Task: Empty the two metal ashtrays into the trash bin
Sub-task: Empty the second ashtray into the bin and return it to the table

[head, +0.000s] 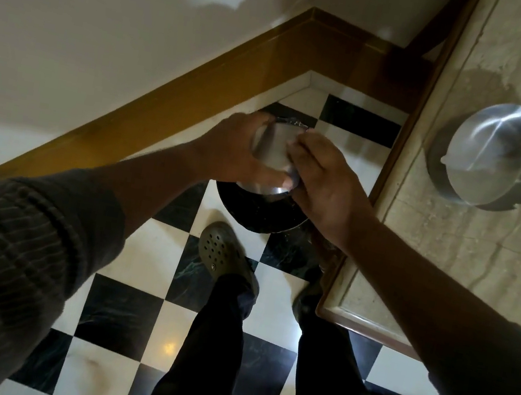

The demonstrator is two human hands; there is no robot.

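One round metal ashtray (272,154) is held upside down above the dark trash bin (258,212) on the floor. My left hand (231,148) grips its left side with the thumb on its near edge. My right hand (323,186) rests flat against its right side and base. Most of the bin's opening is hidden by the ashtray and my hands. A second metal ashtray (499,157) lies upside down on the marble table (449,265) at the right, apart from both hands.
The bin stands in the corner between the wooden skirting board (178,102) and the table's wooden edge (404,146). My feet, the left one in a green clog (224,253), stand on the black and white checkered floor (134,314) just in front of the bin.
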